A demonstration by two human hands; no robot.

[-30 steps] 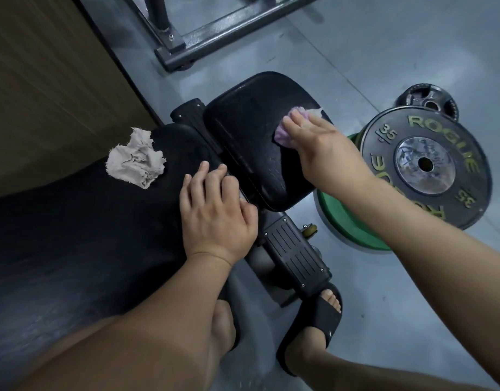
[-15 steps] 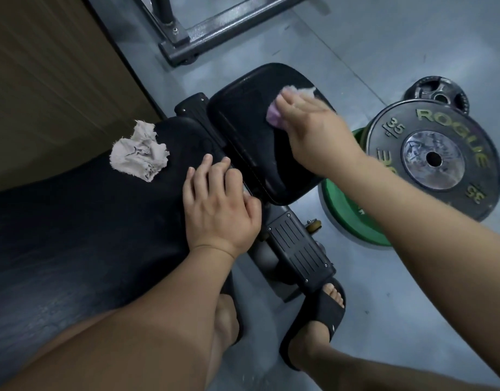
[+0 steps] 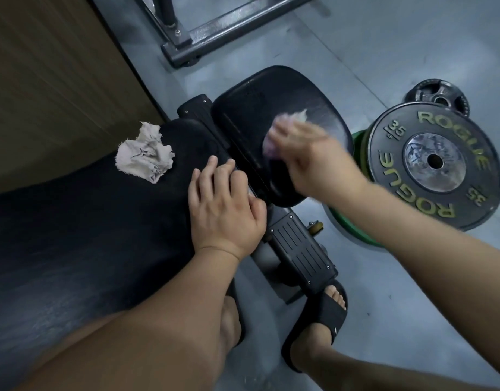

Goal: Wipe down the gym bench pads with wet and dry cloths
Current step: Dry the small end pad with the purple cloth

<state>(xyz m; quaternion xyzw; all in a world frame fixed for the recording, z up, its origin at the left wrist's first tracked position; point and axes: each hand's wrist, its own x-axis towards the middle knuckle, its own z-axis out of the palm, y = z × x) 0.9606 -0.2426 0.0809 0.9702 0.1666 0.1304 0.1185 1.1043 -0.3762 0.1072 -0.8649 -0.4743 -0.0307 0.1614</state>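
Note:
The small black seat pad [image 3: 251,108] lies beyond the long black bench pad [image 3: 88,235]. My right hand [image 3: 313,159], blurred by motion, presses a pale pink cloth [image 3: 296,117] flat onto the seat pad's right half, where wet streaks shine. Most of that cloth is hidden under my fingers. My left hand [image 3: 226,204] rests flat, fingers straight, on the near end of the long pad by the gap between the pads. A crumpled off-white cloth [image 3: 143,153] lies loose on the long pad, left of my left hand.
A black 35 lb plate [image 3: 435,165] lies on a green plate [image 3: 353,224] right of the seat, with a small iron plate [image 3: 437,94] behind. A grey rack base [image 3: 243,29] crosses the floor ahead. A wooden wall [image 3: 45,80] runs along the left. My sandalled foot [image 3: 322,320] stands by the bench frame [image 3: 299,249].
My right hand has swept the pink cloth across the seat pad, leaving wet streaks. My left hand and the off-white cloth stay put.

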